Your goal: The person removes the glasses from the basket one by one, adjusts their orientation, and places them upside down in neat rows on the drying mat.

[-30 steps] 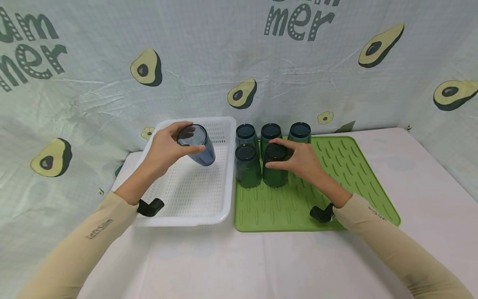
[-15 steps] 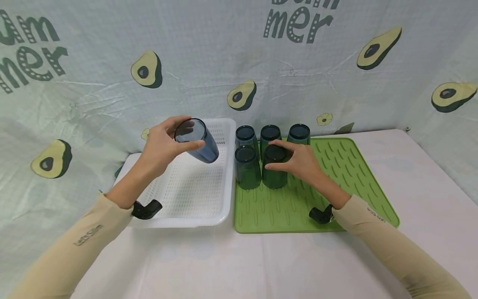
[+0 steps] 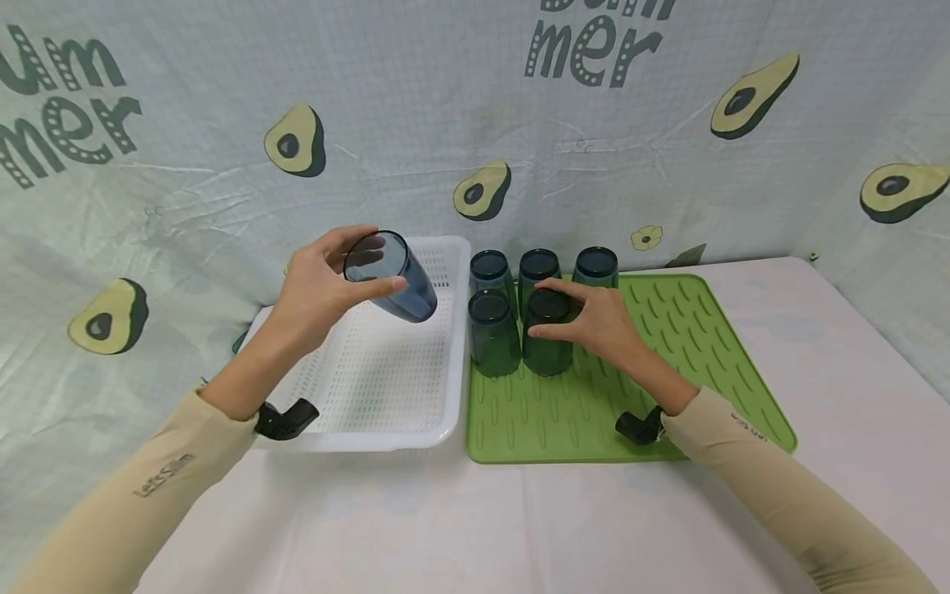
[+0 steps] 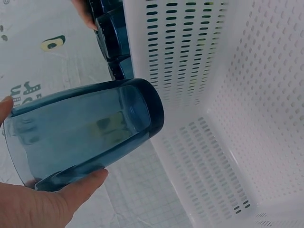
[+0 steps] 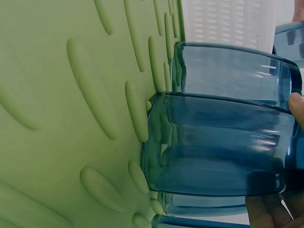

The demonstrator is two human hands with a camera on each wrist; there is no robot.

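Note:
My left hand (image 3: 313, 285) grips a blue tinted drinking glass (image 3: 410, 290) between thumb and fingers, in the air above the white perforated basket (image 3: 451, 379). This glass is tilted, its open mouth up and toward the hand; in the left wrist view the glass (image 4: 80, 130) has nothing inside it. My right hand (image 3: 599, 320) holds another blue glass (image 3: 547, 353) near its upturned base, thumb on one side and fingers on the other. That glass stands upside down on the green drying mat (image 3: 534, 425), its rim against the ridges in the right wrist view.
Several more upside-down glasses stand close together on the mat: one glass (image 3: 493, 342) just left of the right hand's glass, others behind, such as the back right glass (image 3: 596, 264). A white cloth (image 3: 482, 528) covers the table. A printed curtain (image 3: 401, 99) hangs behind.
My left hand has raised its glass slightly, up and a little to the left, and the glass leans over more. The right hand and its glass stay in place.

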